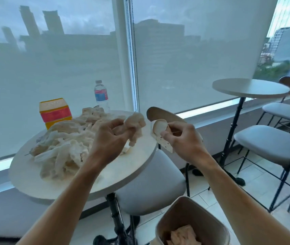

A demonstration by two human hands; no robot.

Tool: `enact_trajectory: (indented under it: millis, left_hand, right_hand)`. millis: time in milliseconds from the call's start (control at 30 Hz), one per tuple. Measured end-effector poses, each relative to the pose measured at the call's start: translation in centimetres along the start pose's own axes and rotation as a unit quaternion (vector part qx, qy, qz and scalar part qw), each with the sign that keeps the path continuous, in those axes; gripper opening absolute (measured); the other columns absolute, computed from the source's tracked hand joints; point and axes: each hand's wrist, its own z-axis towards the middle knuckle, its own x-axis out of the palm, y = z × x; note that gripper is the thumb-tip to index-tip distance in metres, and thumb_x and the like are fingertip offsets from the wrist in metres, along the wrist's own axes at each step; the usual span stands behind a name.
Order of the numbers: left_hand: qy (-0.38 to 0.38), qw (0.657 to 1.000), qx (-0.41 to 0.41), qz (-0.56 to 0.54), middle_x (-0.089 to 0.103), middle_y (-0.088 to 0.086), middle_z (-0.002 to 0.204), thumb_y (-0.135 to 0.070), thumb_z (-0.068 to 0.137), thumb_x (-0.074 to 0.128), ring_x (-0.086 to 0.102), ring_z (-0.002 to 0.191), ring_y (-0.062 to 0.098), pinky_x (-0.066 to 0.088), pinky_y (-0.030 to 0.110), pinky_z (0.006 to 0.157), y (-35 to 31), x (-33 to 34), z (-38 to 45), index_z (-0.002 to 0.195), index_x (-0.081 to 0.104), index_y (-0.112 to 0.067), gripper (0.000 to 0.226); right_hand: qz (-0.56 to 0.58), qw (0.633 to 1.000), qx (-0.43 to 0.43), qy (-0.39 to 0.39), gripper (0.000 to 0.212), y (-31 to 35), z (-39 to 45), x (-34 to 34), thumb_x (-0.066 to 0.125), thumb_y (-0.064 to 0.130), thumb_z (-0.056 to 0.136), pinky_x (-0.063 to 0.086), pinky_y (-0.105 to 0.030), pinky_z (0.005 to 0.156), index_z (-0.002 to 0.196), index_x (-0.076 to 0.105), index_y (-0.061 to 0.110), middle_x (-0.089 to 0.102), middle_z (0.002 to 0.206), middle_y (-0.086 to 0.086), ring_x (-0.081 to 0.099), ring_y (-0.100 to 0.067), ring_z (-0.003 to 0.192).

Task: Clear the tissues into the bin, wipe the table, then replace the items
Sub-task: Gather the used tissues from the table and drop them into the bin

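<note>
Both grips are closing on waste: left hand [111,138] is clutching a crumpled tissue [135,128], right hand [179,138] is pinching a paper scrap [160,131]. Tissue pile [64,147] is lying on the counter [123,174]. Clearing step is running; next, both loads need carrying to the bin [190,220] below.

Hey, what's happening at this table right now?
A person is clearing used tissues off a round table. The left hand grips a crumpled tissue, and the right hand pinches a small paper cup beyond the table's edge. A big pile of tissues still covers the tabletop, beside a tissue box and a water bottle. The bin on the floor already holds some tissues.
</note>
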Motion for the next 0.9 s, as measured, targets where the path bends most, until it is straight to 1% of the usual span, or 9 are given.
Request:
enact_trajectory:
  millis: [100, 200, 333, 400, 533, 633, 700, 833, 900]
  left_hand:
    - [0.009, 1.000, -0.008, 0.015, 0.073, -0.018, 0.080, -0.024, 0.084, 0.074, 0.066, 0.076, -0.005, 0.046, 0.014, 0.065, -0.5, 1.8, -1.4, 0.086, 0.073, -0.031, 0.007]
    - [0.027, 1.000, -0.010, 0.012, 0.073, -0.016, 0.074, -0.025, 0.082, 0.075, 0.065, 0.069, -0.004, 0.044, 0.011, 0.060, -1.0, 4.0, -3.5, 0.083, 0.074, -0.029, 0.004]
    - [0.084, 0.996, -0.029, 0.008, 0.074, -0.009, 0.076, -0.025, 0.083, 0.074, 0.069, 0.073, 0.008, 0.053, 0.025, 0.065, -0.5, 6.7, -6.8, 0.084, 0.074, -0.028, 0.003]
    - [0.113, 0.993, -0.042, 0.016, 0.074, -0.009, 0.077, -0.024, 0.084, 0.073, 0.070, 0.075, 0.009, 0.053, 0.027, 0.066, 0.5, 8.2, -8.3, 0.085, 0.074, -0.028, 0.004]
    - [0.159, 0.979, -0.125, -0.003, 0.071, -0.018, 0.065, -0.015, 0.085, 0.072, 0.065, 0.064, -0.006, 0.044, 0.007, 0.058, 2.9, 11.5, -11.5, 0.080, 0.071, -0.020, 0.007]
    - [0.186, 0.967, -0.176, 0.016, 0.075, -0.009, 0.073, -0.023, 0.083, 0.074, 0.070, 0.069, 0.004, 0.050, 0.016, 0.061, 5.6, 13.6, -13.2, 0.083, 0.073, -0.019, 0.004]
    - [0.199, 0.959, -0.193, 0.060, 0.075, -0.009, 0.078, -0.032, 0.080, 0.076, 0.070, 0.073, 0.002, 0.054, 0.020, 0.067, 7.5, 14.6, -14.0, 0.088, 0.074, -0.022, 0.012]
    - [0.282, 0.925, -0.197, 0.164, 0.070, -0.011, 0.110, -0.037, 0.075, 0.073, 0.065, 0.092, 0.006, 0.053, 0.029, 0.090, 8.7, 15.3, -14.8, 0.120, 0.065, -0.031, 0.046]
    - [0.307, 0.917, -0.184, 0.178, 0.061, -0.017, 0.116, -0.033, 0.077, 0.074, 0.058, 0.101, 0.005, 0.048, 0.029, 0.098, 8.1, 14.7, -14.7, 0.129, 0.059, -0.028, 0.055]
  right_hand:
    - [0.022, 0.998, 0.037, 0.037, 0.008, -3.3, -3.2, -1.3, 0.069, 0.029, 0.087, 0.056, -0.026, 0.076, 0.091, 0.075, 0.025, 0.073, 0.084, 0.008, 0.067, -0.005, 0.081]
    - [0.002, 0.992, 0.102, 0.071, 0.014, -7.8, -6.7, -1.9, 0.070, 0.029, 0.087, 0.058, -0.028, 0.077, 0.098, 0.076, 0.023, 0.073, 0.085, 0.009, 0.068, -0.006, 0.081]
    - [-0.025, 0.970, 0.188, 0.151, 0.014, -14.2, -10.4, -0.7, 0.067, 0.031, 0.090, 0.058, -0.030, 0.078, 0.099, 0.075, 0.023, 0.073, 0.089, 0.010, 0.068, -0.005, 0.084]
    - [-0.006, 0.964, 0.213, 0.158, 0.020, -16.4, -11.4, -0.2, 0.065, 0.035, 0.091, 0.056, -0.029, 0.082, 0.103, 0.074, 0.021, 0.074, 0.093, 0.010, 0.068, -0.003, 0.087]
    - [0.014, 0.971, 0.200, 0.130, 0.026, -17.5, -11.0, -0.9, 0.059, 0.041, 0.095, 0.050, -0.021, 0.080, 0.104, 0.074, 0.023, 0.071, 0.091, 0.013, 0.064, -0.004, 0.090]
    - [0.031, 0.976, 0.182, 0.113, 0.024, -16.4, -9.3, -1.8, 0.057, 0.040, 0.096, 0.049, -0.023, 0.077, 0.098, 0.074, 0.024, 0.069, 0.085, 0.013, 0.064, -0.006, 0.086]
    - [0.046, 0.980, 0.167, 0.101, 0.022, -15.2, -8.1, -2.1, 0.058, 0.039, 0.095, 0.047, -0.022, 0.078, 0.095, 0.074, 0.023, 0.069, 0.086, 0.012, 0.063, -0.006, 0.085]
    - [0.060, 0.982, 0.135, 0.115, 0.022, -12.8, -6.2, -2.3, 0.061, 0.037, 0.094, 0.051, -0.025, 0.086, 0.103, 0.073, 0.022, 0.070, 0.094, 0.007, 0.064, -0.009, 0.092]
    - [0.059, 0.983, 0.114, 0.130, 0.020, -11.4, -5.5, -2.1, 0.061, 0.035, 0.094, 0.052, -0.026, 0.086, 0.105, 0.071, 0.022, 0.070, 0.095, 0.004, 0.065, -0.012, 0.094]
